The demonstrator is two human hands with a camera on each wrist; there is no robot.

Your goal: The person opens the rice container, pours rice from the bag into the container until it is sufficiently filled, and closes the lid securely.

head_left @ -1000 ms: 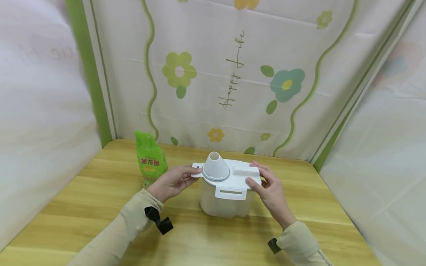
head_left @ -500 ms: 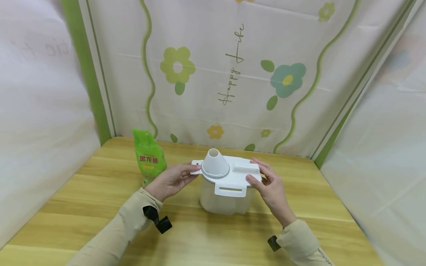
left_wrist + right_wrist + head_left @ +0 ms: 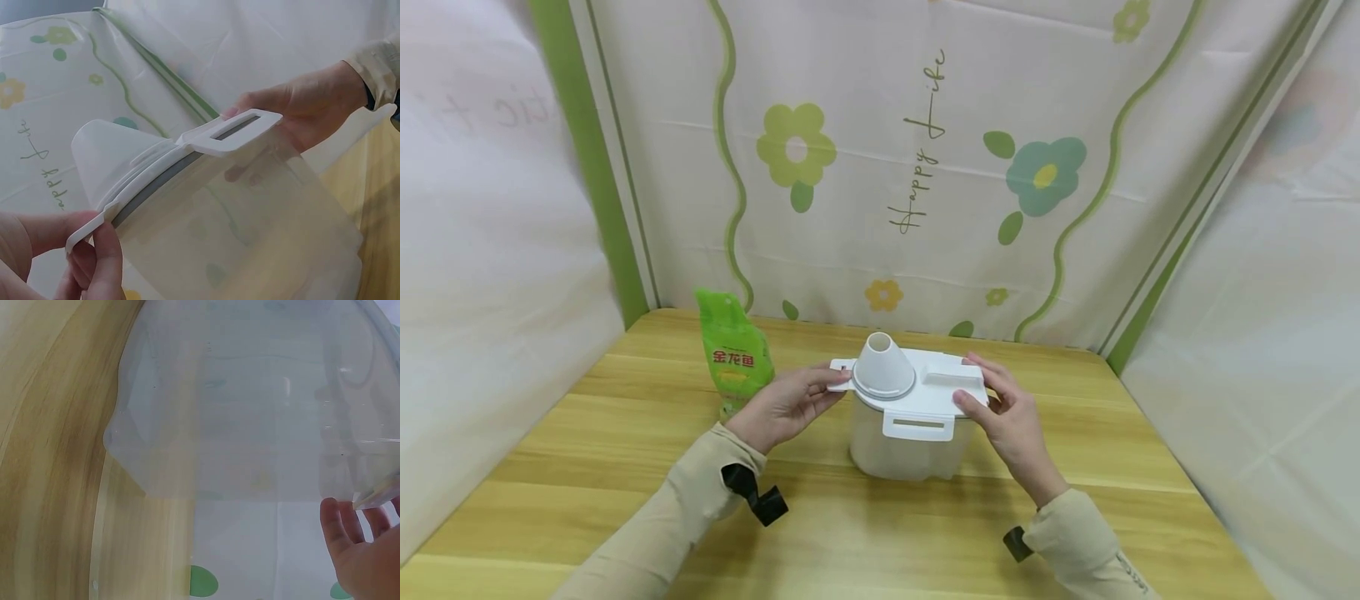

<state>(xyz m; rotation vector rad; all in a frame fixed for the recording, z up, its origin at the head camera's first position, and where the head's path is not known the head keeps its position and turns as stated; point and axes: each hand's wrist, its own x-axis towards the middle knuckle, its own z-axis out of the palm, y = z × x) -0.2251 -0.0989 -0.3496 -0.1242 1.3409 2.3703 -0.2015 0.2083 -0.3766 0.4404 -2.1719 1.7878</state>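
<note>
Head view: left hand (image 3: 782,406) pinching the lid's (image 3: 925,392) left tab (image 3: 842,375), thumb on top, fingers curled beneath. Left-wrist view confirming it close up: thumb and fingers (image 3: 103,253) clamped on that tab (image 3: 84,228), white lid (image 3: 156,172) seated on the grey seal. Right hand (image 3: 1011,417) on the other side, thumb hooked at the lid's right front corner, fingers laid along its right edge, gripping. Same hand (image 3: 300,109) seen from the left wrist behind the front latch (image 3: 240,128). Right-wrist view giving little: only fingertips (image 3: 353,550) at the lower corner of the clear box (image 3: 250,406), grain of the table (image 3: 56,456) beneath. Box (image 3: 910,450) standing upright on the table (image 3: 625,467), roughly centre, between both hands, lid on, white cone spout (image 3: 882,367) rising from the lid's left half, raised bar handle (image 3: 951,377) on its right half. Green bag (image 3: 732,354) upright just behind the left hand, near the back left corner. Flowered cloth (image 3: 925,167) hanging behind.
</note>
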